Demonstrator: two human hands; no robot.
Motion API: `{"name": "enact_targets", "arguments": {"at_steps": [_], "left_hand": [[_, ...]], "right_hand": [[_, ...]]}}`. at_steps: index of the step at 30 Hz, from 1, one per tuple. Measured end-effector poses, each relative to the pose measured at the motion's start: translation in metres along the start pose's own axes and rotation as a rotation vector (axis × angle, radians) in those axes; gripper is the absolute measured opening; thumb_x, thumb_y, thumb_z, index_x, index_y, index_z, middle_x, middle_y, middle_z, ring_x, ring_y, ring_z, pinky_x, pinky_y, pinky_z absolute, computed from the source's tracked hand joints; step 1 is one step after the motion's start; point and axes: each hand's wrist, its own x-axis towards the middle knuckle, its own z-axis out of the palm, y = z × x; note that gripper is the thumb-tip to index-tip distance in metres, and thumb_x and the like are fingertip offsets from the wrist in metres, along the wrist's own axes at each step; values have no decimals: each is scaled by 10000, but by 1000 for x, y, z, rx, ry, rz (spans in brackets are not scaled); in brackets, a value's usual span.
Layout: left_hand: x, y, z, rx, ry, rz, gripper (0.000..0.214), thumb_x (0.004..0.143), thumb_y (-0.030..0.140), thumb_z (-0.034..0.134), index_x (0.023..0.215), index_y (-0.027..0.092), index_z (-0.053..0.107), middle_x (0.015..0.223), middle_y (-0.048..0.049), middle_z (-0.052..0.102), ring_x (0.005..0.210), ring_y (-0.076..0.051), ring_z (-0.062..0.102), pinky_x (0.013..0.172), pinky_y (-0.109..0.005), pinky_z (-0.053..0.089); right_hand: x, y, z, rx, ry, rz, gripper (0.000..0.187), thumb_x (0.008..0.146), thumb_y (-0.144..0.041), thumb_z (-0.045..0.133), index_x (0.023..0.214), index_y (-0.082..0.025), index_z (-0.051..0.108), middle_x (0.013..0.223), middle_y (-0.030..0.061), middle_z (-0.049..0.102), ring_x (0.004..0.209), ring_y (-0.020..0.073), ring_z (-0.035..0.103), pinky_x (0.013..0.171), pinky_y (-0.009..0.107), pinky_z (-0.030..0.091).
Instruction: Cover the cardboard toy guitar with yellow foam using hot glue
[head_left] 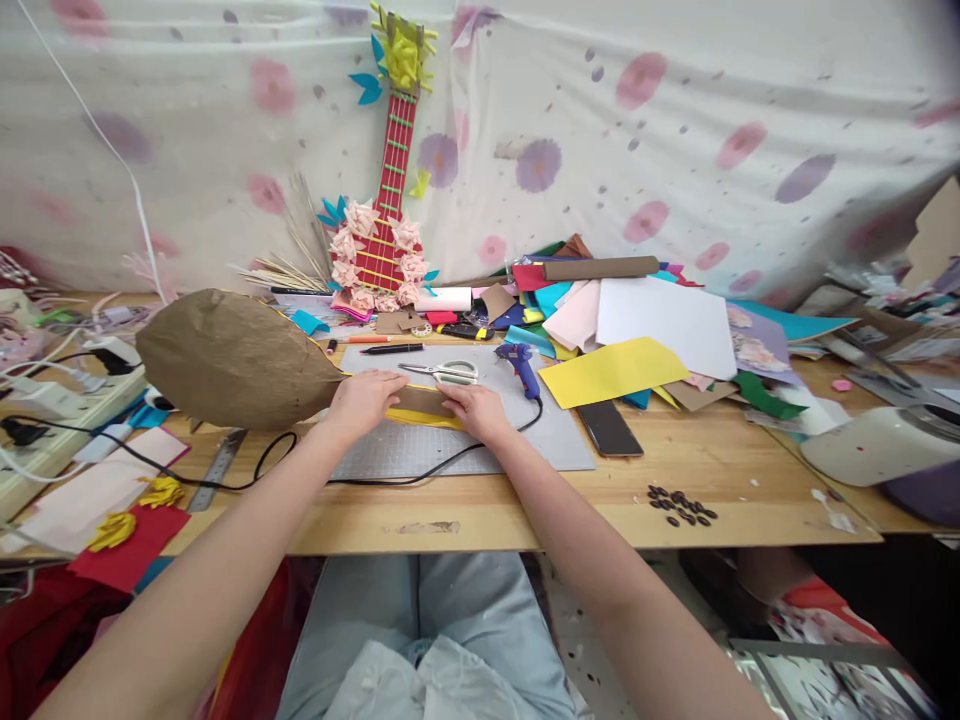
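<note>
A brown, leaf-shaped cardboard body [232, 360] lies at the left, its narrow end running into a brown neck strip [420, 401] with a yellow lower edge. It looks like a paper-craft lute. My left hand [369, 405] is closed over the neck near the body, thumb at the near side. My right hand [478, 408] grips the neck's right end, fingertips on its top. Just beyond the neck lie scissors [456, 372] and a black marker [392, 349]. A blue glue gun [519, 368] rests right of my right hand. Beneath everything is a grey cutting mat [555, 440].
A red paper guitar with pink flowers [379, 250] stands against the curtain. Coloured sheets [660, 320] pile up at the back right, with a phone [610, 428] and dark beads [681, 505] nearer. A black cable [420, 480] crosses the mat. Left lies a power strip [75, 430].
</note>
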Motion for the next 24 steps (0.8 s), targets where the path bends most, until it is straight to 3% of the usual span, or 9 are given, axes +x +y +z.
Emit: {"name": "enact_targets", "arguments": {"at_steps": [4, 8, 13, 20, 24], "left_hand": [[-3, 1, 0, -11, 39, 1, 367, 821, 163, 525, 1176, 205, 613, 1192, -56, 634, 1103, -189, 587, 1024, -342, 396], [-4, 3, -2, -31, 38, -9, 353, 828, 165, 507, 1158, 216, 622, 1185, -52, 638, 1097, -181, 588, 1030, -346, 391], [-3, 1, 2, -49, 27, -19, 352, 827, 163, 492, 1150, 226, 619, 1191, -51, 636, 1099, -177, 584, 1053, -367, 359], [-6, 4, 5, 61, 113, 54, 354, 813, 139, 461, 1125, 207, 616, 1121, -77, 660, 1134, -228, 541, 1121, -524, 157], [-1, 10, 1, 109, 75, 48, 331, 776, 143, 515, 1092, 143, 614, 1083, -107, 656, 1083, -238, 548, 1090, -450, 259]], "right_hand": [[-2, -1, -2, -11, 10, -39, 351, 871, -240, 533, 1216, -247, 596, 1144, 45, 662, 1060, 185, 602, 935, 341, 448], [-5, 4, -4, -56, 74, -53, 422, 831, -284, 593, 1243, -192, 579, 1068, 83, 687, 1047, 240, 569, 914, 401, 443], [-6, 11, 1, -49, 89, -43, 301, 837, -300, 589, 1118, -227, 665, 950, 46, 717, 924, 223, 587, 836, 369, 472], [-6, 10, 0, -5, 113, -53, 350, 835, -305, 588, 1168, -211, 638, 1015, 62, 700, 986, 239, 553, 882, 383, 450], [-6, 8, 1, -4, 124, -41, 367, 828, -279, 594, 1177, -170, 622, 991, 84, 693, 960, 245, 550, 884, 398, 440]]}}
